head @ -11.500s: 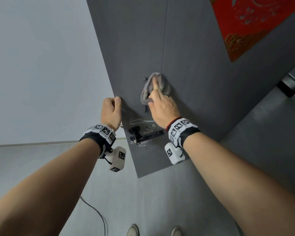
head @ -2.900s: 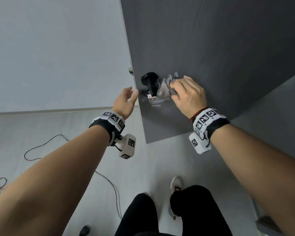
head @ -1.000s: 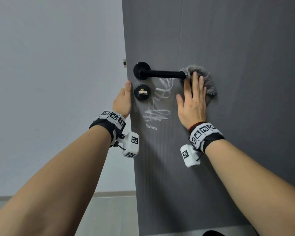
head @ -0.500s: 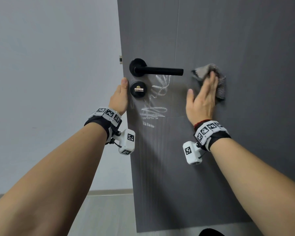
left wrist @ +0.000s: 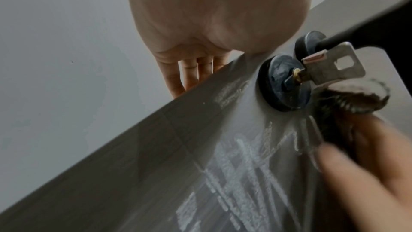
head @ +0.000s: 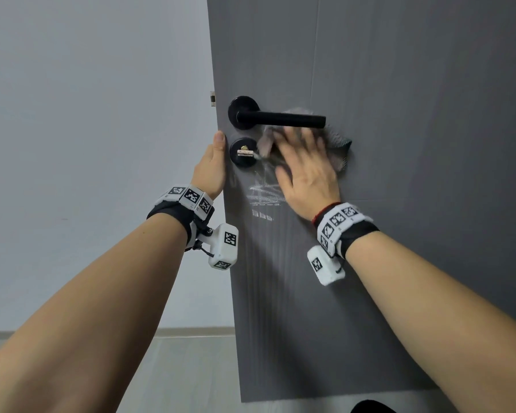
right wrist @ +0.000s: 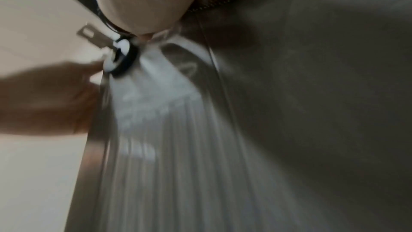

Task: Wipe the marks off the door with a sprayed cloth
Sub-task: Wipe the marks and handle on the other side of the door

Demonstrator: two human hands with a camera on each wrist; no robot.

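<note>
Cloth (head: 337,144) pressed just under the handle (head: 280,119)
Right hand (head: 307,171), fingers spread flat, pins it to the door (head: 399,204) above the marks (head: 264,193); left hand (head: 212,168) clasps the door's edge, thumb in front.

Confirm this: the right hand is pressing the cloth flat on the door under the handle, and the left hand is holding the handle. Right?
Not quite. The left hand is not on the handle; it holds the edge of the door, thumb in front, fingers behind, as the left wrist view shows. The right hand does press the cloth flat on the door under the handle.
</note>
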